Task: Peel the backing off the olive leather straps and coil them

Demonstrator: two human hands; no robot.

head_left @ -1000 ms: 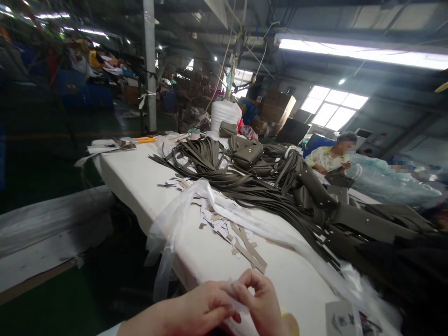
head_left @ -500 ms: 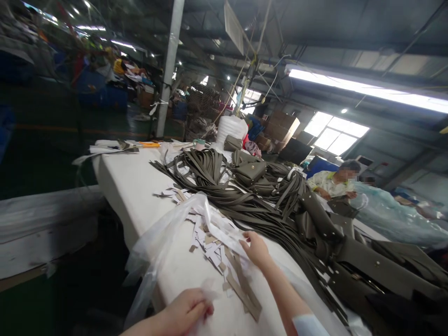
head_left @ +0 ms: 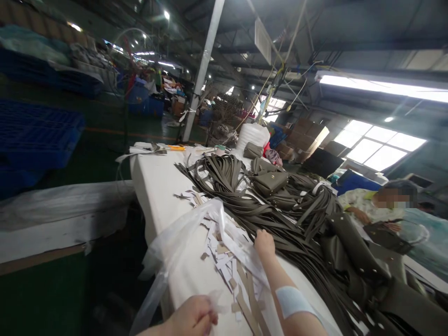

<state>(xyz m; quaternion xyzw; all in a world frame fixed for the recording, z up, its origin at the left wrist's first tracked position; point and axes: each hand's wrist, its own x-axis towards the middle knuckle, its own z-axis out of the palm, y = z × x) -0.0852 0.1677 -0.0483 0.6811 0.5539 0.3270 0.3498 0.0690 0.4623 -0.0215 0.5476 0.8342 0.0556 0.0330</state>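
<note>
My left hand [head_left: 198,313], low in the view at the table's near edge, is closed with a wisp of clear film showing at its fingertips. My right hand [head_left: 265,242] has its fingers curled in beside the bundle of dark olive straps [head_left: 241,200]; what they hold, if anything, is hidden. Between the hands, a clear plastic bag [head_left: 182,228] lies spread over the white table [head_left: 154,177] and hangs off its left side. White and brown paper scraps [head_left: 222,254] are strewn in and around the bag, with longer brown strips [head_left: 250,298] nearer me.
Olive bags [head_left: 269,182] and larger olive pieces [head_left: 353,252] crowd the table's right side. Across it, a person [head_left: 364,205] handles a dark piece. A roll of white foam [head_left: 252,137] and an orange cutter [head_left: 176,148] are at the far end. A metal post [head_left: 203,70] rises behind.
The view has swung left, so the scene sits further right. My right hand has moved up toward the straps and its fingers have curled in. The left hand has stayed closed.
</note>
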